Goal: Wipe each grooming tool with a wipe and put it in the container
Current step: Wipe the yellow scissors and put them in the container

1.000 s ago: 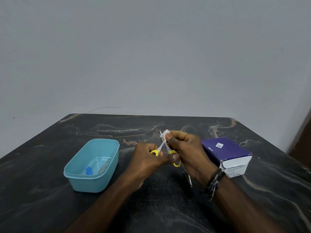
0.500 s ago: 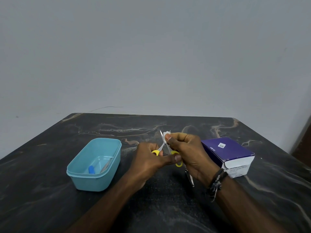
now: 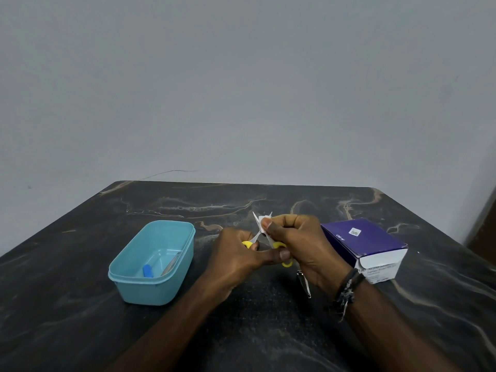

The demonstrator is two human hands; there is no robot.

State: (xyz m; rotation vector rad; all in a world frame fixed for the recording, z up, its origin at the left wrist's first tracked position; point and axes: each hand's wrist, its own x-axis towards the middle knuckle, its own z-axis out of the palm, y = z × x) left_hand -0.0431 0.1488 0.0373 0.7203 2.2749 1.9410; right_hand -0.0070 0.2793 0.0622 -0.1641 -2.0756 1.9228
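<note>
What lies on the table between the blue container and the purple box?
In the head view, both hands, the left hand holding the scissors, and a nail clipper lying on the table.

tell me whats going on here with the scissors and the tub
A person is cleaning small yellow-handled scissors. The left hand grips the handles while the right hand pinches a white wipe on the open blades. The teal container already holds two tools. A nail clipper lies on the table, beside a purple box.
</note>
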